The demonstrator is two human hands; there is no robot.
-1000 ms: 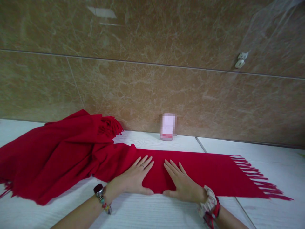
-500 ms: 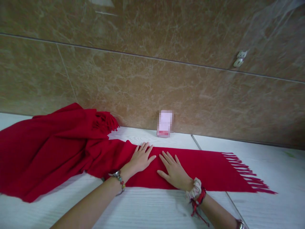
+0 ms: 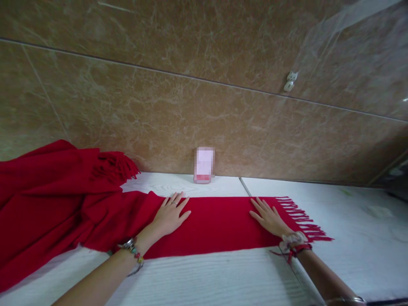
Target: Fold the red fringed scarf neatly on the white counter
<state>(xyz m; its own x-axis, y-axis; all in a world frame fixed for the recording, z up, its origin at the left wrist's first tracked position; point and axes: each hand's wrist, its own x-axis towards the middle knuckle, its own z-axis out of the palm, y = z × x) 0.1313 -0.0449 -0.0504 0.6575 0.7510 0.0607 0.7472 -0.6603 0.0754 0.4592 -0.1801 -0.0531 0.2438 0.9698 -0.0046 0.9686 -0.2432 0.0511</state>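
A red scarf lies across the white surface, its right part flat and its left part heaped in loose folds. My left hand rests on it palm down with fingers spread, where the folds give way to the flat stretch. Close to the fringed right end, my right hand also lies flat on the cloth, fingers extended. Neither hand grasps anything. Fringe from the scarf's other end shows on top of the heap at the left.
A pinkish phone-like object, blurred by pixels, leans against the brown marbled wall. A small white cat-shaped piece is fixed on that wall. The white wood-grain surface has a seam. Something dark stands at the far right.
My right hand has slid right along the scarf toward its fringe, widening the gap between my hands. My left hand stays at about the same spot on the cloth. The view has shifted right.
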